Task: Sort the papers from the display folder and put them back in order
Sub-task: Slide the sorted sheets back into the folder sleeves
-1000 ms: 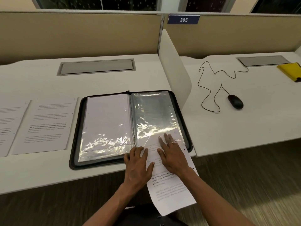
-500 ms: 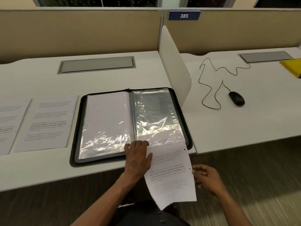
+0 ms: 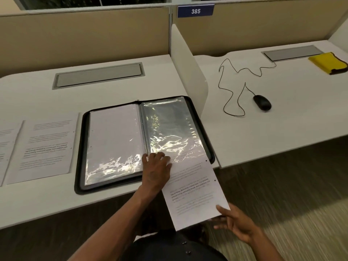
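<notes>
White counter point(image 3: 47, 200), folder point(image 3: 150, 140) open: L hand point(image 3: 156, 170) pinning sleeve, R hand point(image 3: 233, 221) pinching sheet point(image 3: 194, 193) corner, sheet risking creasing w/ an off-angle pull.

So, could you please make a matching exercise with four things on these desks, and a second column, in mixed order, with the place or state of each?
Things:
1. display folder
2. computer mouse
3. yellow cloth
4. printed sheet

Places or states:
A. hangs over the near desk edge, held at its lower corner by the right hand
B. lies at the far right of the right desk
C. lies open on the left desk, with the left hand on its near edge
D. sits on the right desk, with a looping cable

Pairs: 1-C, 2-D, 3-B, 4-A
</notes>
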A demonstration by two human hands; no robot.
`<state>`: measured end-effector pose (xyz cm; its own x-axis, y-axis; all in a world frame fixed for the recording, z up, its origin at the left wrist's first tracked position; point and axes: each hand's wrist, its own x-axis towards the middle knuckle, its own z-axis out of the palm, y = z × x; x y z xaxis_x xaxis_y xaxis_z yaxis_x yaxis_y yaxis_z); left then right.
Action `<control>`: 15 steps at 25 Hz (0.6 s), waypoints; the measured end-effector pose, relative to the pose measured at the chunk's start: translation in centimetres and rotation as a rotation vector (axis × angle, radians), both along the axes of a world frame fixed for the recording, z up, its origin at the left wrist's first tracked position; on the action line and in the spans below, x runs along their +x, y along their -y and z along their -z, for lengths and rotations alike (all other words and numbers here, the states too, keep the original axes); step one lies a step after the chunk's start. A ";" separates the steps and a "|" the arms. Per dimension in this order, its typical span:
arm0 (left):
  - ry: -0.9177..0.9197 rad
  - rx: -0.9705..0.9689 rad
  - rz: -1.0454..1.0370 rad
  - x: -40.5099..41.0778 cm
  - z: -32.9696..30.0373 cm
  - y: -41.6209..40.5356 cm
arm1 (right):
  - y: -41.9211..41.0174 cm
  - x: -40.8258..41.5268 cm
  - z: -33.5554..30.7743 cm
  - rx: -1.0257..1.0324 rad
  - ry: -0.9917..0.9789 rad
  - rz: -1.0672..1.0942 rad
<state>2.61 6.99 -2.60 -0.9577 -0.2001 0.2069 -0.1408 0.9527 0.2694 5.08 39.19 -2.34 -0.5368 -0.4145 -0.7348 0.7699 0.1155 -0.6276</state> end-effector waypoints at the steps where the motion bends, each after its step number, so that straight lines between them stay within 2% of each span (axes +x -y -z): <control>1: -0.012 -0.013 -0.004 0.0 0.0 -0.1 | -0.1 0.6 0.3 -0.033 0.002 0.019; 5: -0.037 -0.037 -0.017 0.2 0.0 -0.4 | 1.1 2.0 0.8 -0.097 0.006 0.158; 10: -0.017 -0.063 0.005 0.3 -0.2 -0.7 | 3.6 2.3 0.8 0.021 -0.031 0.214; 15: -0.035 -0.058 0.025 0.7 -0.4 -0.6 | 5.0 0.7 -1.2 -0.073 -0.027 0.282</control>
